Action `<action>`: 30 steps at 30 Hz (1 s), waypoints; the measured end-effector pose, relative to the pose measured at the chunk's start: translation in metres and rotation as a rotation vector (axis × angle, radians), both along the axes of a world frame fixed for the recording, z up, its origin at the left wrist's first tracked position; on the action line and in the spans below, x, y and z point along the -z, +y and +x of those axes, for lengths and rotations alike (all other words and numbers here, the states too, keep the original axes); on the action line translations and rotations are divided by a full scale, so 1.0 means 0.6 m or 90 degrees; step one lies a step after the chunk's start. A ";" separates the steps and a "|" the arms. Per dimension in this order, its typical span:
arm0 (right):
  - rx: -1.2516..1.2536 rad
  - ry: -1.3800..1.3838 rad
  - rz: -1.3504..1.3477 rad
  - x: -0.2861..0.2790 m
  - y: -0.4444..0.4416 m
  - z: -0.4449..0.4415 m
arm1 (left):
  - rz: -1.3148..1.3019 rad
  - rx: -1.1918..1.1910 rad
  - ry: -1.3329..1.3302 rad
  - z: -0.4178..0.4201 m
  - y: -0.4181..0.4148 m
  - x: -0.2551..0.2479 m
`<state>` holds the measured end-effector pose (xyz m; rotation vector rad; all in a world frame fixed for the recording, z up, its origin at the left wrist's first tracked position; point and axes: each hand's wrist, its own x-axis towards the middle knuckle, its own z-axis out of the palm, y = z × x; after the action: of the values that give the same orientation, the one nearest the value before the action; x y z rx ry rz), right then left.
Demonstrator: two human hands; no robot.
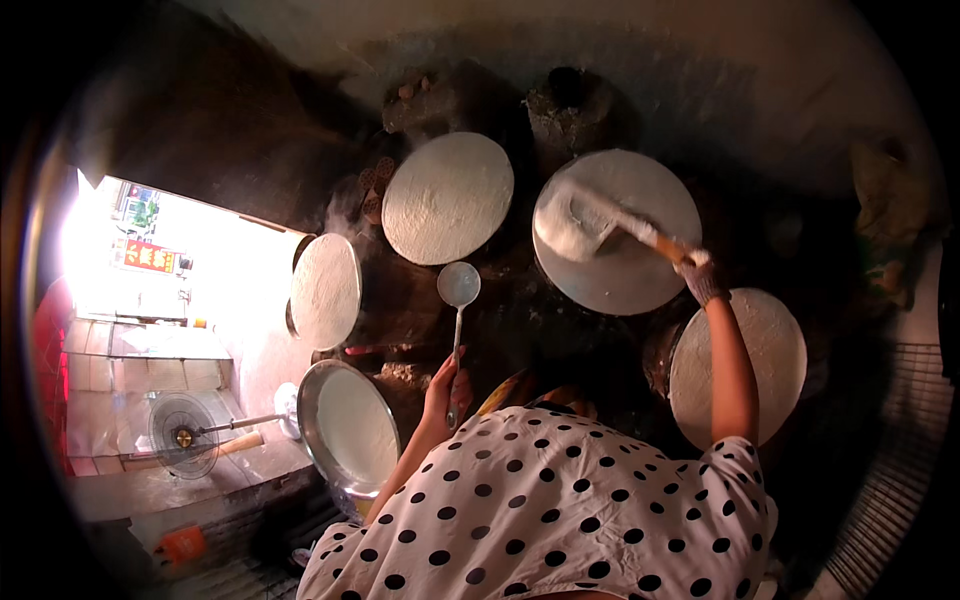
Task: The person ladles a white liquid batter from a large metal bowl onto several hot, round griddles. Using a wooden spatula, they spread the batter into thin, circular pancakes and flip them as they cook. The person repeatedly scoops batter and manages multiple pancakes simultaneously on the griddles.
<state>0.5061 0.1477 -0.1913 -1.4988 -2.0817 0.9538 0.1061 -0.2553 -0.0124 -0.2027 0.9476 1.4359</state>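
My right hand, in a knitted glove, grips the wooden handle of a batter spreader. Its blurred, batter-coated blade rests over a round griddle. White batter is heaped on that griddle's left part, while the rest of the plate looks greyish. In my left hand is a long-handled ladle, its round bowl coated with whitish liquid. Beyond the ladle lies a griddle covered in a pale batter sheet. Another such sheet is at the left, and one more sits partly under my right forearm.
A metal basin of white batter stands left of my left forearm. Honeycomb briquettes are stacked beside the far griddle. An electric fan stands at the left near a bright opening. An orange object lies at lower left. Steam rises near the left griddle.
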 end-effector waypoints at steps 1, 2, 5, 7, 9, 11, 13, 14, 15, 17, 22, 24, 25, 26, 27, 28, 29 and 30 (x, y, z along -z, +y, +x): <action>-0.030 0.002 -0.017 -0.012 -0.002 -0.014 | -0.002 -0.021 -0.001 0.005 -0.010 0.006; -0.056 0.005 -0.036 -0.030 -0.009 -0.025 | -0.009 -0.035 -0.009 0.012 -0.014 0.000; -0.205 0.161 -0.062 -0.094 -0.038 -0.019 | 0.023 -0.053 0.004 0.032 -0.033 -0.023; -0.265 0.160 -0.127 -0.106 -0.026 0.033 | 0.021 -0.036 0.046 0.037 -0.045 -0.030; -0.098 0.262 -0.273 -0.080 -0.008 0.037 | -0.020 -0.043 0.049 0.040 -0.062 -0.034; -0.081 0.173 -0.166 -0.091 -0.024 -0.006 | -0.037 -0.045 0.028 0.039 -0.076 -0.020; -0.094 -0.002 -0.120 -0.094 -0.037 -0.028 | -0.063 -0.039 0.007 0.034 -0.080 -0.009; -0.174 -0.051 -0.048 -0.066 -0.047 -0.018 | -0.053 -0.030 0.012 0.026 -0.085 -0.008; -0.201 -0.040 -0.106 -0.092 -0.064 -0.008 | -0.040 -0.031 0.012 0.021 -0.093 -0.005; -0.136 0.069 -0.195 -0.175 -0.113 0.037 | -0.010 -0.026 0.004 0.013 -0.109 0.004; 0.105 0.396 -0.003 -0.152 -0.239 0.044 | -0.011 0.043 0.033 -0.020 -0.118 0.027; 0.274 0.335 -0.169 -0.141 -0.314 -0.105 | -0.023 0.061 0.018 -0.030 -0.128 0.029; 0.237 0.359 -0.062 -0.165 -0.364 -0.208 | -0.032 0.070 0.011 -0.037 -0.136 0.031; 0.203 0.287 -0.008 -0.089 -0.388 -0.274 | -0.016 0.095 0.003 -0.046 -0.146 0.041; 0.215 0.252 -0.068 -0.053 -0.413 -0.335 | -0.027 0.094 -0.004 -0.054 -0.156 0.040; 0.232 0.212 -0.124 -0.020 -0.438 -0.389 | -0.035 0.099 -0.015 -0.062 -0.161 0.035; 0.266 0.235 -0.177 -0.010 -0.457 -0.408 | -0.045 0.099 -0.025 -0.069 -0.174 0.036; 0.304 0.261 -0.228 -0.009 -0.478 -0.429 | -0.024 0.110 -0.031 -0.084 -0.191 0.044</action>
<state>0.2485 -0.1388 -0.1857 -1.6865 -1.2361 1.3397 0.0554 -0.3698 -0.0386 -0.1786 0.9303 1.2498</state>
